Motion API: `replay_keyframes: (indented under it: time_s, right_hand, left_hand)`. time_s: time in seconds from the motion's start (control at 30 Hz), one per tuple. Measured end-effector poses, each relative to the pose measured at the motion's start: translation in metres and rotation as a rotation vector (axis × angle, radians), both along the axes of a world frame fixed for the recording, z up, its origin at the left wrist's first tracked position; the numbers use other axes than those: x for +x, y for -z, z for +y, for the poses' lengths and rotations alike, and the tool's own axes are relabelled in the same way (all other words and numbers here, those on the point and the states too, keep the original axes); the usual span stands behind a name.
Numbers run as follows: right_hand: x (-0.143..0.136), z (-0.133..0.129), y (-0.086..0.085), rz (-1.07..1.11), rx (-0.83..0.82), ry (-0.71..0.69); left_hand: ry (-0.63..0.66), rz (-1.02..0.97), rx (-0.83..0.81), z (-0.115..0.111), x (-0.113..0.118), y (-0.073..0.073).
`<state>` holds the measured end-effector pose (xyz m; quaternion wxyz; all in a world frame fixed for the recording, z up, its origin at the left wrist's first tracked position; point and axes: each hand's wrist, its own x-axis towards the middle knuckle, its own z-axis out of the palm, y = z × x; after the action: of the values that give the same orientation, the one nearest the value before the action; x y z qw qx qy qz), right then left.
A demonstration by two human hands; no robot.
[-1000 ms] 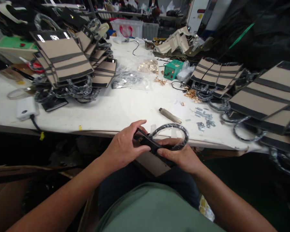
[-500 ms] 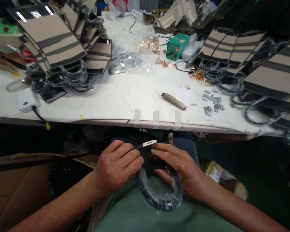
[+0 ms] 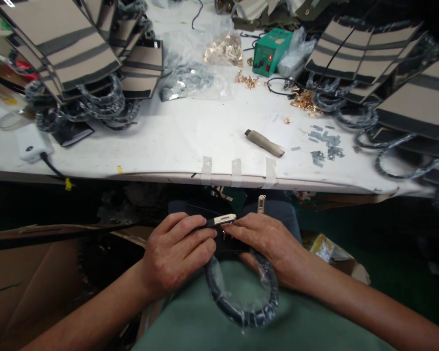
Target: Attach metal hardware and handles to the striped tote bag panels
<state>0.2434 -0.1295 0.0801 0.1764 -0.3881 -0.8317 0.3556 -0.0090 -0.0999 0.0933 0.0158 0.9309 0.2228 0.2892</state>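
Note:
In my lap lies a black bag panel (image 3: 229, 245) with a curved handle (image 3: 243, 317) wrapped in clear plastic, which loops down against my green apron. My left hand (image 3: 181, 251) is closed on a black strap with a pale metal tip (image 3: 225, 219). From the other side, my right hand (image 3: 269, 243) grips the panel, fingers across the top and thumb underneath. Its fingertips touch small shiny metal fittings (image 3: 227, 234), partly hidden. Beyond its knuckles a second metal strap tip (image 3: 261, 204) sticks up.
On the white table (image 3: 190, 141) lie a wrapped tool with a dark tip (image 3: 265, 143), flat grey metal plates (image 3: 325, 139) and gold fittings (image 3: 305, 102). A green box (image 3: 272, 51) stands behind. Stacked bag panels with handles flank it. A cardboard box (image 3: 32, 287) is at my left.
The view has tilted slightly downward. My left hand has shifted a little on the strap, and its metal tip lies slightly lower. My right fingers have moved slightly over the fittings.

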Motion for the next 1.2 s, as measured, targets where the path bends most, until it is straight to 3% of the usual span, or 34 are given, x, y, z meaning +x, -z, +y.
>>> replay_keyframes:
  time_s: [0.27,0.37,0.53,0.63,0.7,0.9,1.2]
  right_hand:
    - [-0.002,0.001,-0.005,0.050,0.030,-0.058]
    - [0.005,0.007,-0.013,0.059,-0.107,-0.112]
    - [0.026,0.040,-0.026,0.240,-0.360,-0.379]
    - [0.027,0.053,-0.026,0.292,-0.473,-0.434]
    - [0.020,0.052,-0.022,0.259,-0.505,-0.379]
    - [-0.010,0.026,-0.004,0.212,-0.443,-0.015]
    - [-0.022,0.015,0.002,0.167,-0.416,0.152]
  left_hand:
    - [0.015,-0.016,-0.035,-0.007,-0.004,0.009]
    - [0.025,-0.016,-0.038,-0.008,-0.003,0.010]
    - [0.051,-0.003,-0.017,-0.010,-0.002,0.011]
    - [0.056,0.003,-0.030,-0.013,-0.001,0.011]
    - [0.053,0.001,-0.036,-0.016,-0.001,0.010]
    - [0.009,-0.004,-0.043,-0.023,-0.003,0.014]
    - [0.010,-0.014,-0.022,-0.023,-0.002,0.015]
